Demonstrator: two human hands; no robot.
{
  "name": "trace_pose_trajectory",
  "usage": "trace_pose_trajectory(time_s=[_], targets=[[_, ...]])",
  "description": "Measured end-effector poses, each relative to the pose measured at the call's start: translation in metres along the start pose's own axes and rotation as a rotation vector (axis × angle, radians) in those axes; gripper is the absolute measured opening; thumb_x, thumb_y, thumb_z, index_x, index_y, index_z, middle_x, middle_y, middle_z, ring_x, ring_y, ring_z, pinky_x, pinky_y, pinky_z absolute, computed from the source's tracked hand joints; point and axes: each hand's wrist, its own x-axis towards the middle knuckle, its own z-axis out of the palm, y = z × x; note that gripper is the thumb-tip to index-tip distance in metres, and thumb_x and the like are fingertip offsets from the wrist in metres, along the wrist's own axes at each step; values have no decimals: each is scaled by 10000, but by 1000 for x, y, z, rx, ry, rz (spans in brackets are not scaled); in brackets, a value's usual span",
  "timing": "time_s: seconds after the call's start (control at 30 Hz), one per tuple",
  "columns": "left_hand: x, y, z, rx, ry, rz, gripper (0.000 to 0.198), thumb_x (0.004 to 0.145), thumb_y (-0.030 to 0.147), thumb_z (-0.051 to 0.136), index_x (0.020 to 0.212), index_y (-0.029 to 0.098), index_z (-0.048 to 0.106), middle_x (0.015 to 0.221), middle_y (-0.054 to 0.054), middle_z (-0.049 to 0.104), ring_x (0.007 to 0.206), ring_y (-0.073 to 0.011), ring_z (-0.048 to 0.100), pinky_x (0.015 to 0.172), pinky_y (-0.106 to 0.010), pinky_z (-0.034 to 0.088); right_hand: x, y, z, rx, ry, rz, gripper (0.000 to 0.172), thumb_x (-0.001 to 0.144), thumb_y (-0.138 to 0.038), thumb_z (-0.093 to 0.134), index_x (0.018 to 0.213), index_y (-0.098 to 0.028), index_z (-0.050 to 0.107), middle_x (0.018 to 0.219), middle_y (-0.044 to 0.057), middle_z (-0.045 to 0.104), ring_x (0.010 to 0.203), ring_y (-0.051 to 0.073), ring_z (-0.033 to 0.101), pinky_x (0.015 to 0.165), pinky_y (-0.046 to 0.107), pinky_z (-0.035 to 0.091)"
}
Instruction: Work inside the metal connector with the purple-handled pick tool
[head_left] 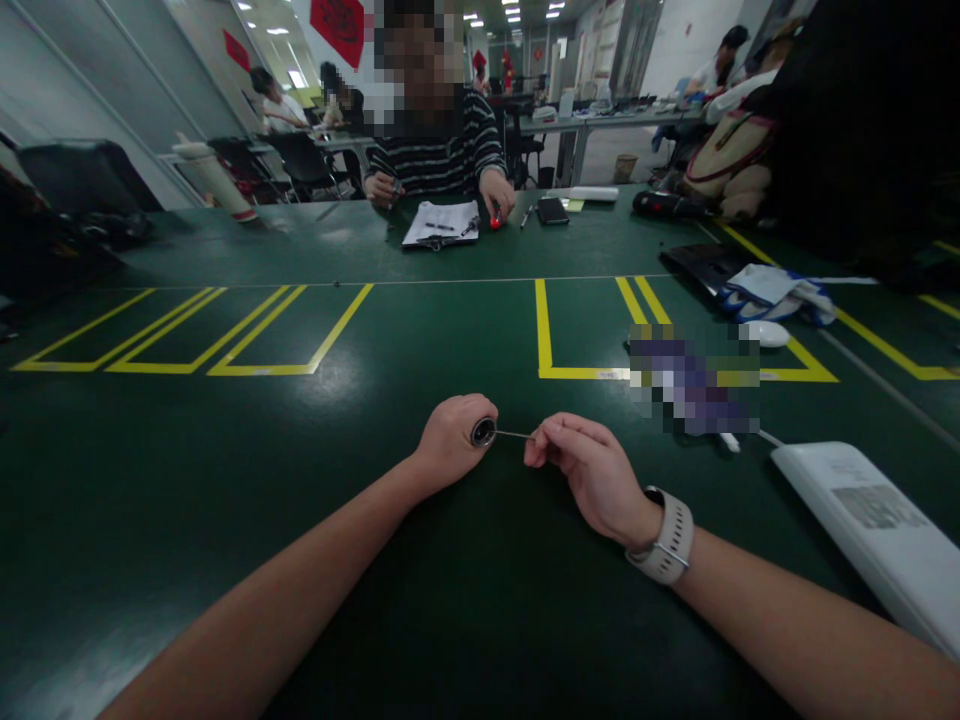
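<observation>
My left hand [453, 440] is closed around a small dark round object [483, 432] with a shiny ring-shaped end that faces right; the rest of it is hidden in the fist. My right hand [581, 465] pinches a thin metal rod or wire [514, 434] between thumb and fingers. From the fingertips the rod runs left to the round end; whether it goes inside cannot be made out. Both hands are over the middle of the dark green table [360, 560]. A light watch strap [664, 540] circles my right wrist.
A white power bank-like box [870, 530] with a cable lies right of my right forearm, near a blurred purple item [690, 385]. Yellow tape [262, 370] marks the table. Across it, a person in a striped top [435, 150] sits by a clipboard [441, 224].
</observation>
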Motion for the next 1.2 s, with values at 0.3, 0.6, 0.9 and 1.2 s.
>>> trace_pose_trajectory(time_s=[0.3, 0.6, 0.9, 1.2], targets=[[1, -1, 3, 15, 36, -28, 81, 711, 93, 510, 665, 159, 510, 635, 6, 532, 590, -124, 502, 564, -244, 384, -4, 3, 2, -114, 42, -129, 215, 858, -253, 485, 708, -187, 623, 712, 24, 609, 701, 163, 546, 688, 314, 412], [-1, 0, 1, 124, -33, 22, 90, 699, 92, 504, 647, 166, 508, 626, 9, 534, 599, -133, 502, 575, -257, 372, -6, 0, 2, -227, -33, -110, 236, 861, -234, 473, 701, -180, 637, 693, 27, 610, 698, 169, 547, 683, 317, 408], [0, -3, 2, -79, 25, 21, 80, 728, 118, 512, 661, 160, 515, 647, 9, 548, 598, -109, 518, 560, -224, 399, 4, 1, -2, 139, -17, 86, 206, 828, -231, 493, 673, -167, 611, 677, 32, 622, 662, 153, 555, 644, 296, 402], [1, 0, 3, 188, -37, -3, 93, 714, 87, 494, 663, 160, 521, 635, -2, 537, 593, -140, 495, 567, -264, 372, -5, 5, 2, -256, 10, -128, 246, 865, -249, 475, 702, -184, 647, 699, 26, 610, 695, 164, 545, 672, 313, 407]])
